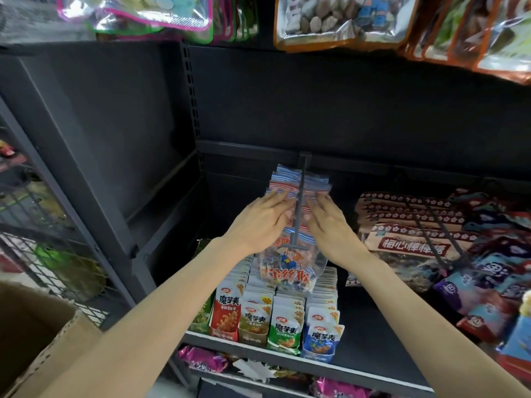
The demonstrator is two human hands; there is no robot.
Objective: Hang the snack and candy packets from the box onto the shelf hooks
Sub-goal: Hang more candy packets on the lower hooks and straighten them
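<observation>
Several clear candy packets (290,265) with blue-and-red striped tops and a cartoon figure hang in a row on a dark shelf hook (300,196). My left hand (263,222) lies flat against the left side of the packets' tops, fingers together and extended. Opposite it, my right hand (330,225) presses the right side the same way. The hook's rod runs between the two hands. Neither hand closes around a packet. A cardboard box (37,334) stands at the lower left; its inside is dark.
Brown plum-candy packets (411,242) hang on hooks to the right, with blue and red packets (494,282) beyond. Small snack sachets (275,320) stand in rows on the shelf below. More bags (339,18) hang overhead. A wire rack (48,254) stands left.
</observation>
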